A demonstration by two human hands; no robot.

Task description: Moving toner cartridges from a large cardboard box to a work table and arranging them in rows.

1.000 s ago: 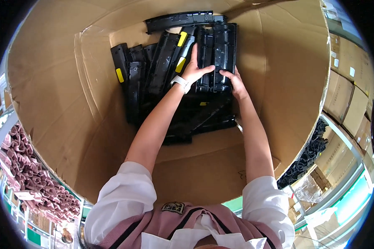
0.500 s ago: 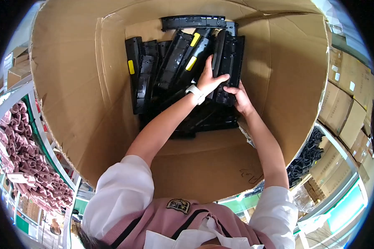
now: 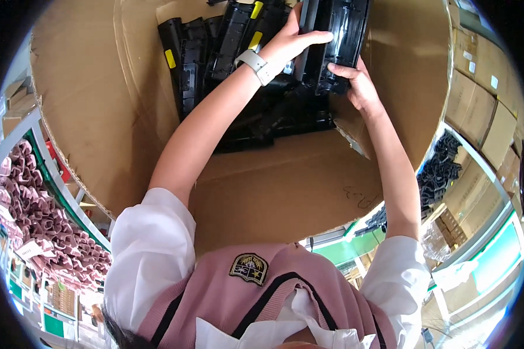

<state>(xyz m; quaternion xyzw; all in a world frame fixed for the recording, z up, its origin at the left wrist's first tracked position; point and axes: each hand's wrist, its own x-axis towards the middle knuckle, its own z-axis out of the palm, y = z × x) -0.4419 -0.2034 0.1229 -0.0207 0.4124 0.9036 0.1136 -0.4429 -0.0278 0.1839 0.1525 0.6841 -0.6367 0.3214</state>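
Note:
Both my hands grip long black plastic housings (image 3: 348, 26), held side by side over the right part of a deep cardboard box (image 3: 87, 81). My left hand (image 3: 286, 44) is closed on their left side, its thumb lying across the front. At the lower right end my right hand (image 3: 360, 86) holds on, thumb in front and the other fingers hidden behind. The upper end runs out of the frame. Below and to the left, several more black plastic housings (image 3: 193, 78) lie jumbled in the box, some bearing yellow labels (image 3: 255, 41).
The box's right wall (image 3: 407, 75) rises beside my right forearm, and its near wall (image 3: 285, 198) stands below my arms. A rack of pink parts (image 3: 46, 227) is at the left. To the right are stacked cartons (image 3: 477, 110) and a pile of black parts (image 3: 439, 168).
The held black housings have risen toward me and appear larger, higher and further right in the picture. Both hands keep their grip. The view has shifted, so the box sits higher.

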